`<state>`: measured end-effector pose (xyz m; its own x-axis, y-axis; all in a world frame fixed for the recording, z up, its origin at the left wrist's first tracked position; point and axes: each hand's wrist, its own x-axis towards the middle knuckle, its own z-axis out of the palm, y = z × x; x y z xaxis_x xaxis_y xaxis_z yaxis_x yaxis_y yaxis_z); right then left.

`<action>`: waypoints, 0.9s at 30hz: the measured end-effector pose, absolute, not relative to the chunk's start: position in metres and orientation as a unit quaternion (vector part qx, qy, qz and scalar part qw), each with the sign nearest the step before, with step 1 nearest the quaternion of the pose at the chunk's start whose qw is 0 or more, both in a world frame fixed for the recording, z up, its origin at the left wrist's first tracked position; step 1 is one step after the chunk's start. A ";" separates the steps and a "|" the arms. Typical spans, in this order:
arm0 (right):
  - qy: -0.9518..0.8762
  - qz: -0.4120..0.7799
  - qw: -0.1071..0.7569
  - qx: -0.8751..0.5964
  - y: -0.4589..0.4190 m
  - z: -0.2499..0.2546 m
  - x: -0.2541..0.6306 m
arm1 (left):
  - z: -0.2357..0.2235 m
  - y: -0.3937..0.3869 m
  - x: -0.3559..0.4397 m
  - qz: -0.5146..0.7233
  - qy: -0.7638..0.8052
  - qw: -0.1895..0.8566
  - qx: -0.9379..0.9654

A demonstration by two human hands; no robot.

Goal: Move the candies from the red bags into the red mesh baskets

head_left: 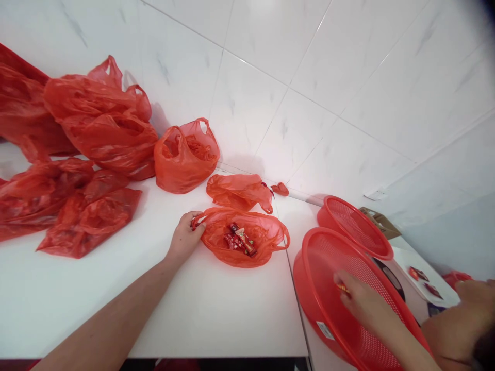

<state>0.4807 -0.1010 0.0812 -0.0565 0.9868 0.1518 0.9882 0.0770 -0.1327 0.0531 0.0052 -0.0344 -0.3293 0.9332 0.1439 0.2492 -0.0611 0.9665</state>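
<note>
My left hand [185, 236] is closed on the left handle of a red plastic bag [220, 252]. The bag stands with its mouth spread wide on the white table. Inside it lie several small wrapped packets [242, 239], red and brown with pale print. Over a large red plastic basket [317, 309] with mesh sides, my right hand [353, 296] has its fingers closed on a small orange-and-red striped packet [342, 287]. Just behind the open bag lies another red plastic bag [240, 190], limp and crumpled.
Filled red bags [104, 123] crowd the table's left side, and one upright bag [185, 159] stands by the tiled wall. A second red basket [353, 226] sits behind the large one. At right, a white tray [444, 291] holds small packets beside another person's arm [456, 330].
</note>
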 end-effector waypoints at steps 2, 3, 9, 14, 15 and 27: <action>-0.747 -0.030 0.113 -0.655 -0.104 0.094 0.455 | -0.035 0.005 0.053 0.544 0.609 0.314 0.485; -0.760 -0.043 0.133 -0.634 -0.106 0.097 0.439 | -0.035 0.005 0.053 0.544 0.610 0.313 0.484; -0.846 0.008 0.176 -0.504 -0.105 0.084 0.350 | -0.033 0.005 0.053 0.538 0.612 0.310 0.489; -0.847 0.033 0.164 -0.504 -0.079 0.056 0.313 | -0.029 0.003 0.054 0.538 0.612 0.315 0.487; -0.846 0.037 0.172 -0.503 -0.073 0.053 0.308 | -0.029 0.003 0.054 0.537 0.612 0.315 0.487; -0.794 0.039 0.275 -0.542 -0.033 0.039 0.298 | -0.025 0.004 0.056 0.545 0.607 0.329 0.476</action>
